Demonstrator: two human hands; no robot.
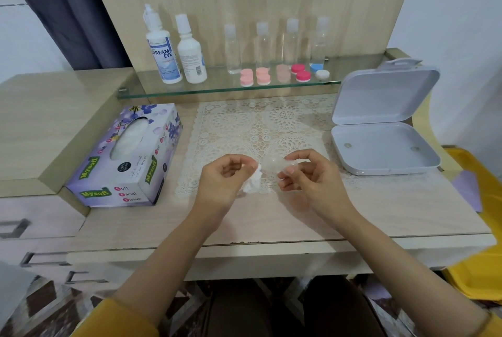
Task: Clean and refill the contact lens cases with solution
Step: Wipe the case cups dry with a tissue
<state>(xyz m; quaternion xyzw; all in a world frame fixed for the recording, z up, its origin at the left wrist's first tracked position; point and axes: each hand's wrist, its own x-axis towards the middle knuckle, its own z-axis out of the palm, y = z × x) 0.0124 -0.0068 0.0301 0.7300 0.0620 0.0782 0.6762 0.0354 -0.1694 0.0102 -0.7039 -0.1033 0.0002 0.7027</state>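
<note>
Left hand: curling its fingers round a crumpled white tissue, gripping it.
Right hand: pinching a clear lens case between thumb and fingertips, over the near edge of the lace mat.
Tissue and case: sitting just beside each other, the tissue at 8 o'clock of the case; whether they are touching, I cannot tell.
Tissue box: lying at 9 o'clock of the hands.
Grey box: standing open at 2 o'clock.
Glass shelf: running across at 12 o'clock, carrying two white solution bottles, clear bottles and capped cases.
</note>
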